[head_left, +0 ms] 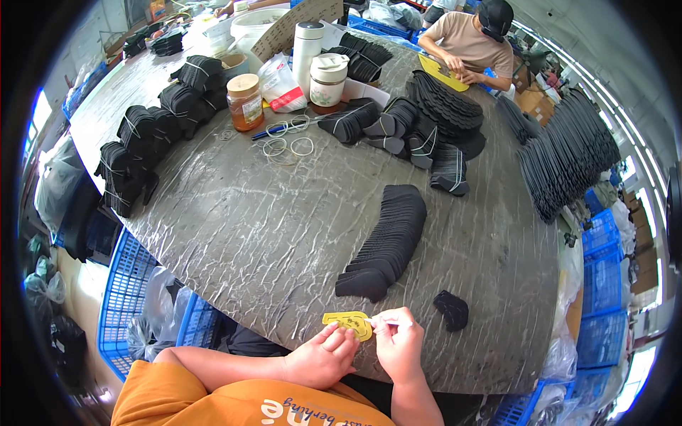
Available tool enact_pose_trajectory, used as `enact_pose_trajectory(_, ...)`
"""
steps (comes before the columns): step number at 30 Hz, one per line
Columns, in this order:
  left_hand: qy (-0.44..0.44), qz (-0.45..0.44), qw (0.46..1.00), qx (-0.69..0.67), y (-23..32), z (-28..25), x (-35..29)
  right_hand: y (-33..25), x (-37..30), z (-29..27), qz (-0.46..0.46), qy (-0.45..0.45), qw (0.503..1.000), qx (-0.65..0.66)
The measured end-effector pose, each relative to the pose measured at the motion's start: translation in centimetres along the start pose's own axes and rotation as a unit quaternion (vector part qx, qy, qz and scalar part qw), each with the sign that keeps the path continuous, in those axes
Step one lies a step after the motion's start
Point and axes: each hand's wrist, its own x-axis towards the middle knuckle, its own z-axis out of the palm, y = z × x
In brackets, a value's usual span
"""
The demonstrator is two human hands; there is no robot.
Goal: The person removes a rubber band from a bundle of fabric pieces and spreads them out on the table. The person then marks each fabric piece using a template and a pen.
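Observation:
Near the front edge of the table lies a small yellow template (357,320) with cut-out slots and dark marks. My left hand (325,357) holds it down, fingers close together on its lower side; the thumb is hard to make out. At its right end my right hand (398,343) is closed in a pinch on a thin white pen (373,321), whose tip touches or hovers just over the template. What lies beneath the template is hidden. A single black cut piece (452,310) rests to the right of my right hand. Beyond my hands stretches a fanned row of black pieces (387,238).
Banded black bundles (138,128) line the far left; more bundles (398,124) and fanned stacks (568,156) stand at the right. A jar (245,106), cups, a bottle (306,57) and rubber bands (288,145) sit farther back. Across, a person (472,42) handles a yellow template. Blue crates (128,291) flank the table.

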Motion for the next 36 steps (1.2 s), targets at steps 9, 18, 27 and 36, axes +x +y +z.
enact_pose_trajectory(9,-0.003,-0.006,1.000,-0.007,0.0,-0.3,0.0,-0.2,-1.7,-0.3,-0.003,0.013,1.000,-0.022)
enact_pose_trajectory(18,-0.008,-0.005,1.000,-0.003,-0.1,-0.4,0.1,-0.4,-3.6,-0.1,-0.077,0.020,0.993,-0.084)
enact_pose_trajectory(27,-0.081,-0.091,0.976,-0.182,-2.0,-1.9,1.1,-1.1,-3.8,0.6,-0.103,0.011,0.987,-0.127)
enact_pose_trajectory(36,0.093,-0.159,0.966,-0.181,-5.2,-1.4,0.6,-1.2,-1.9,-1.1,0.030,0.023,0.999,0.038)
